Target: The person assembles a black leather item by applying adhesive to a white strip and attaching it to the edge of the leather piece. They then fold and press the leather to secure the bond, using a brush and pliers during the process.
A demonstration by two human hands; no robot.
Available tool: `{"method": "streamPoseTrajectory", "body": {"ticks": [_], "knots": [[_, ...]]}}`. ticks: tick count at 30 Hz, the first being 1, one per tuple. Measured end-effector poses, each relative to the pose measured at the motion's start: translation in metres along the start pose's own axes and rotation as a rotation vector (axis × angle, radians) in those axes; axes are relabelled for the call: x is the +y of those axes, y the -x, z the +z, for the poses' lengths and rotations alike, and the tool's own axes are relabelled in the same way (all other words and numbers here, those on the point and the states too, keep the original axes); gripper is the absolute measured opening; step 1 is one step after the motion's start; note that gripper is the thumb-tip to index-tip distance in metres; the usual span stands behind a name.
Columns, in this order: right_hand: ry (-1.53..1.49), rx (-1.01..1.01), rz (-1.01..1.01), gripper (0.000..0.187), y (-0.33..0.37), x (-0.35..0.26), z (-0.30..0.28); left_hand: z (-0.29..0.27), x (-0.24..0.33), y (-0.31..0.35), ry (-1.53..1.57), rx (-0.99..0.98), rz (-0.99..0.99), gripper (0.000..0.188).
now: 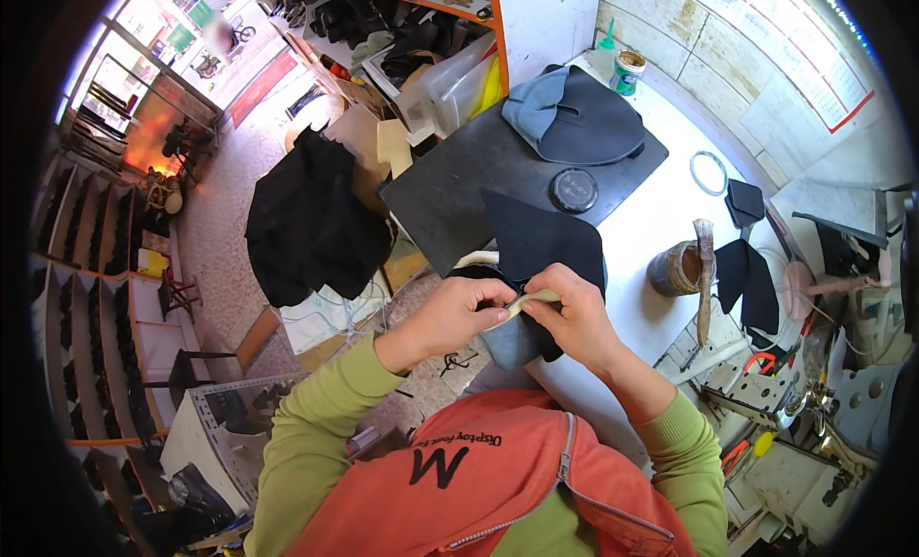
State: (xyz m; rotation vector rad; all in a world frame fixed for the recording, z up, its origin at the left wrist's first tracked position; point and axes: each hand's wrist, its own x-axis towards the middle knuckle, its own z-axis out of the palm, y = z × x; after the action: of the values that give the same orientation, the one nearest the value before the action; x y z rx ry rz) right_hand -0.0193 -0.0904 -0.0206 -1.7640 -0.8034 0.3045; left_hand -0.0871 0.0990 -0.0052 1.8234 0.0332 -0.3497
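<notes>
My left hand (448, 316) and my right hand (577, 320) meet at the near edge of the work table. Between thumbs and fingers, both pinch a narrow cream-coloured strip (526, 302). It runs along the edge of a black leather-like piece (553, 243), whose broad part lies beyond my fingers. A grey-blue flap (510, 346) hangs below my hands, and another pale edge (476, 258) shows near my left fingertips. How the strip joins the piece is hidden by my fingers.
A dark board (445, 174) bears a round black lid (573, 190) and stacked black-and-blue cut pieces (598, 122). On the white table (639, 313) stand a brown-stained jar (674, 270), a brush (705, 279) and a green-labelled tin (628, 74). Black cloth (316, 222) lies at left.
</notes>
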Motion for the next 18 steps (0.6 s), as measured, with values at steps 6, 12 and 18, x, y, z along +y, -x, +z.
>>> {"method": "streamPoseTrajectory", "body": {"ticks": [6,12,18], "knots": [[-0.127,0.035,0.165,0.014,0.004,0.008,0.017,0.000,-0.004,0.001,-0.010,0.031,0.008,0.011],[-0.246,0.019,0.268,0.014,0.011,0.016,0.027,-0.006,-0.019,-0.001,0.080,0.018,-0.050,0.013],[-0.242,0.103,0.221,0.012,0.006,0.009,0.033,-0.007,-0.019,0.001,0.158,0.094,-0.103,0.015]]}}
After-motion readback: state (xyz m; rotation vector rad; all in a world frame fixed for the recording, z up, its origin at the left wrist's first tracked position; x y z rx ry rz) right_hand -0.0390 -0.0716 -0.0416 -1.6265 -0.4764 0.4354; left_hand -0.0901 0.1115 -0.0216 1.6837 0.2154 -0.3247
